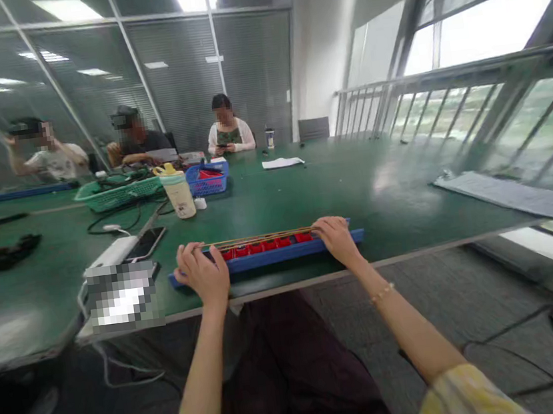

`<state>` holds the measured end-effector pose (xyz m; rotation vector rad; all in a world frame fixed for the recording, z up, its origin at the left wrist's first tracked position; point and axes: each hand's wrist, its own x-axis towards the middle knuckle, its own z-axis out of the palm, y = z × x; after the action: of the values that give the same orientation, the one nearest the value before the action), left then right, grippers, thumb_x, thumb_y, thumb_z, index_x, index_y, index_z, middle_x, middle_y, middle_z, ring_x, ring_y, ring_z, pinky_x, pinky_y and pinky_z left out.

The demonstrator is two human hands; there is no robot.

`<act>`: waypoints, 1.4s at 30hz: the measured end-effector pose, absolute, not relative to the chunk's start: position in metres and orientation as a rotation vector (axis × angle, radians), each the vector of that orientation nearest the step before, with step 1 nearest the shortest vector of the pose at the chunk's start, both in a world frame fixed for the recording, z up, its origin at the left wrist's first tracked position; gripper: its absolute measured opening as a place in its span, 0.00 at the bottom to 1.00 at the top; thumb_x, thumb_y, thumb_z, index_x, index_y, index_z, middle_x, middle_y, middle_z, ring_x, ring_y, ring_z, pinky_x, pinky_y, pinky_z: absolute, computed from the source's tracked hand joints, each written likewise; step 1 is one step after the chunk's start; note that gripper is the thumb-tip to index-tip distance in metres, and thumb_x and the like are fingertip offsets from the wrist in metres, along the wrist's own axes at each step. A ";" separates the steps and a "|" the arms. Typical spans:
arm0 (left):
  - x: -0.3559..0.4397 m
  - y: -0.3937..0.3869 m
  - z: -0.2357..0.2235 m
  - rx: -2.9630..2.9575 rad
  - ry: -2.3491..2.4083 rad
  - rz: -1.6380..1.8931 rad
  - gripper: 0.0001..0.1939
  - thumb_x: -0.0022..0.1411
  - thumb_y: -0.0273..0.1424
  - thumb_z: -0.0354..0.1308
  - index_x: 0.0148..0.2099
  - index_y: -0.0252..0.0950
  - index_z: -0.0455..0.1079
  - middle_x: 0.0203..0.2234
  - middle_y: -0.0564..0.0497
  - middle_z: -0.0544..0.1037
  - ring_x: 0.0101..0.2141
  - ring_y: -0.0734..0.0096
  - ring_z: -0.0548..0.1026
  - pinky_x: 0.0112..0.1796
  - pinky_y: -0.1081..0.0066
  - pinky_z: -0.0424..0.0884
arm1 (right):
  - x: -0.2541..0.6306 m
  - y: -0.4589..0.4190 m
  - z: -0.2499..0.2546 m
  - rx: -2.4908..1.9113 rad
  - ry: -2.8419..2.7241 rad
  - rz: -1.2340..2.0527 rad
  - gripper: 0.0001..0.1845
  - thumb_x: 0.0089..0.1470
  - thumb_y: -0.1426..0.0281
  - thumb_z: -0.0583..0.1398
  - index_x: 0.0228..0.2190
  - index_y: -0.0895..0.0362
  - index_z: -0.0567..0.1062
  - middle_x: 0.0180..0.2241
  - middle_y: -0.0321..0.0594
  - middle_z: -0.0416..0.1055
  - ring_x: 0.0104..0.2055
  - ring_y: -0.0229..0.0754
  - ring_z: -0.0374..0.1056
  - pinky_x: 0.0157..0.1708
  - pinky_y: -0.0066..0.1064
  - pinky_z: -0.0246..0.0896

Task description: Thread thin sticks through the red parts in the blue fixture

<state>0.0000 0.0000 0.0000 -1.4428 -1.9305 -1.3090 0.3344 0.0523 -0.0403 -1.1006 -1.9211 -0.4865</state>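
Observation:
My left hand (203, 274) and my right hand (336, 240) rest on a long blue plastic tray (282, 254) near the front edge of the green table (357, 204). Several red pieces (261, 246) sit in a row inside the tray. Thin brass-coloured rods (260, 238) run lengthwise above them, and their ends disappear under my fingers on both sides. The fingers of each hand are curled over the rods and appear to grip them. My left hand hides the tray's left part.
Beyond the tray stand a blue basket (207, 179), a green basket with cables (118, 193), and a cream bottle (178, 195). A phone (146, 244) and a white power strip (109, 252) lie at left. Seated people work across the table, and a railing runs along the right.

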 end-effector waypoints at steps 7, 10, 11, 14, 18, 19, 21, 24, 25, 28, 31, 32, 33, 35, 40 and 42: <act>0.000 0.001 -0.001 -1.506 -1.920 -1.298 0.20 0.68 0.39 0.43 0.51 0.33 0.67 0.54 0.36 0.71 0.63 0.51 0.58 0.59 0.47 0.50 | 0.334 0.051 -0.039 -1.090 -1.915 -0.466 0.10 0.65 0.65 0.54 0.41 0.52 0.75 0.47 0.42 0.74 0.47 0.45 0.68 0.50 0.40 0.53; -0.001 0.002 -0.002 -1.492 -1.913 -1.302 0.19 0.68 0.39 0.43 0.50 0.33 0.67 0.54 0.36 0.71 0.63 0.51 0.59 0.58 0.47 0.51 | 0.333 0.050 -0.038 -1.082 -1.903 -0.452 0.10 0.65 0.65 0.54 0.43 0.52 0.74 0.48 0.42 0.75 0.47 0.45 0.69 0.51 0.40 0.53; -0.001 0.003 -0.002 -1.484 -1.917 -1.303 0.19 0.68 0.39 0.44 0.50 0.33 0.67 0.54 0.36 0.71 0.63 0.50 0.59 0.58 0.47 0.51 | 0.333 0.050 -0.038 -1.083 -1.898 -0.449 0.10 0.65 0.65 0.54 0.43 0.52 0.73 0.49 0.42 0.75 0.47 0.45 0.69 0.51 0.40 0.53; -0.001 0.003 -0.002 -1.458 -1.931 -1.317 0.18 0.68 0.39 0.44 0.50 0.33 0.67 0.54 0.36 0.71 0.62 0.49 0.59 0.58 0.45 0.51 | 0.332 0.049 -0.037 -1.087 -1.902 -0.447 0.10 0.65 0.65 0.54 0.44 0.52 0.73 0.49 0.42 0.75 0.46 0.44 0.69 0.51 0.40 0.53; 0.000 0.002 -0.002 -1.476 -1.920 -1.332 0.18 0.67 0.38 0.45 0.49 0.33 0.67 0.54 0.35 0.70 0.62 0.47 0.58 0.58 0.44 0.51 | 0.333 0.048 -0.036 -1.081 -1.906 -0.463 0.10 0.65 0.65 0.54 0.44 0.52 0.73 0.51 0.43 0.74 0.48 0.45 0.69 0.51 0.40 0.54; 0.000 0.002 -0.002 -1.482 -1.913 -1.333 0.18 0.67 0.38 0.45 0.49 0.33 0.67 0.54 0.35 0.71 0.62 0.47 0.59 0.58 0.44 0.51 | 0.333 0.049 -0.036 -1.083 -1.902 -0.470 0.10 0.65 0.65 0.54 0.44 0.52 0.73 0.53 0.44 0.72 0.49 0.46 0.69 0.51 0.40 0.54; 0.000 0.002 -0.002 -1.489 -1.897 -1.331 0.18 0.67 0.38 0.44 0.49 0.33 0.68 0.53 0.36 0.71 0.62 0.48 0.59 0.58 0.45 0.51 | 0.334 0.049 -0.036 -1.094 -1.897 -0.480 0.10 0.65 0.66 0.54 0.44 0.52 0.74 0.56 0.45 0.70 0.50 0.47 0.68 0.50 0.41 0.55; 0.000 0.002 -0.002 -1.494 -1.881 -1.324 0.18 0.68 0.39 0.44 0.49 0.34 0.68 0.52 0.37 0.72 0.62 0.49 0.60 0.57 0.46 0.51 | 0.334 0.049 -0.037 -1.107 -1.909 -0.480 0.11 0.65 0.66 0.53 0.44 0.52 0.74 0.58 0.46 0.68 0.48 0.46 0.69 0.50 0.41 0.55; 0.001 0.002 -0.002 -1.495 -1.880 -1.322 0.18 0.68 0.39 0.44 0.49 0.34 0.68 0.52 0.37 0.72 0.62 0.49 0.60 0.57 0.46 0.51 | 0.333 0.049 -0.037 -1.107 -1.918 -0.479 0.11 0.65 0.67 0.53 0.44 0.52 0.75 0.57 0.45 0.69 0.48 0.45 0.69 0.50 0.41 0.55; 0.001 0.001 -0.002 -1.501 -1.887 -1.320 0.18 0.68 0.39 0.44 0.49 0.34 0.68 0.53 0.37 0.72 0.62 0.48 0.60 0.57 0.46 0.51 | 0.333 0.048 -0.036 -1.100 -1.936 -0.484 0.12 0.66 0.67 0.52 0.44 0.52 0.75 0.56 0.43 0.71 0.49 0.45 0.69 0.50 0.41 0.55; 0.001 0.001 -0.001 -1.516 -1.897 -1.313 0.18 0.67 0.39 0.44 0.49 0.34 0.68 0.53 0.36 0.72 0.62 0.48 0.60 0.58 0.46 0.50 | 0.332 0.047 -0.035 -1.095 -1.943 -0.483 0.12 0.66 0.67 0.52 0.44 0.51 0.75 0.55 0.42 0.71 0.48 0.45 0.69 0.51 0.41 0.54; 0.001 0.001 -0.002 -1.522 -1.900 -1.309 0.18 0.67 0.39 0.44 0.49 0.34 0.68 0.53 0.36 0.72 0.62 0.49 0.59 0.58 0.46 0.50 | 0.332 0.047 -0.035 -1.094 -1.946 -0.478 0.13 0.66 0.67 0.52 0.44 0.51 0.75 0.55 0.42 0.72 0.48 0.45 0.69 0.51 0.41 0.54; 0.001 0.001 -0.002 -1.527 -1.902 -1.305 0.18 0.67 0.39 0.44 0.49 0.34 0.68 0.53 0.36 0.72 0.62 0.49 0.59 0.58 0.46 0.50 | 0.332 0.047 -0.035 -1.095 -1.949 -0.472 0.13 0.66 0.67 0.52 0.44 0.51 0.75 0.54 0.41 0.72 0.47 0.45 0.69 0.51 0.41 0.54; 0.001 0.001 -0.002 -1.536 -1.901 -1.296 0.18 0.68 0.39 0.44 0.49 0.34 0.68 0.53 0.36 0.72 0.62 0.49 0.60 0.58 0.46 0.50 | 0.332 0.047 -0.034 -1.095 -1.956 -0.458 0.13 0.66 0.67 0.52 0.44 0.51 0.75 0.53 0.41 0.74 0.47 0.44 0.69 0.51 0.41 0.54; 0.000 0.001 -0.003 -1.568 -1.890 -1.275 0.18 0.68 0.39 0.44 0.50 0.34 0.68 0.53 0.37 0.72 0.62 0.50 0.60 0.58 0.47 0.49 | 0.332 0.046 -0.034 -1.091 -1.959 -0.437 0.13 0.66 0.68 0.52 0.43 0.51 0.76 0.49 0.40 0.76 0.47 0.44 0.69 0.50 0.40 0.53; 0.000 0.001 -0.004 -1.587 -1.880 -1.267 0.18 0.68 0.38 0.44 0.49 0.34 0.69 0.53 0.38 0.73 0.62 0.50 0.60 0.58 0.48 0.49 | 0.332 0.046 -0.034 -1.089 -1.958 -0.431 0.13 0.66 0.67 0.52 0.43 0.51 0.76 0.48 0.40 0.76 0.46 0.44 0.69 0.50 0.40 0.52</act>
<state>-0.0002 0.0015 -0.0038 -1.5874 -1.8801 -1.2672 0.3321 0.0461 -0.0340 -1.0892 -1.9580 -0.4314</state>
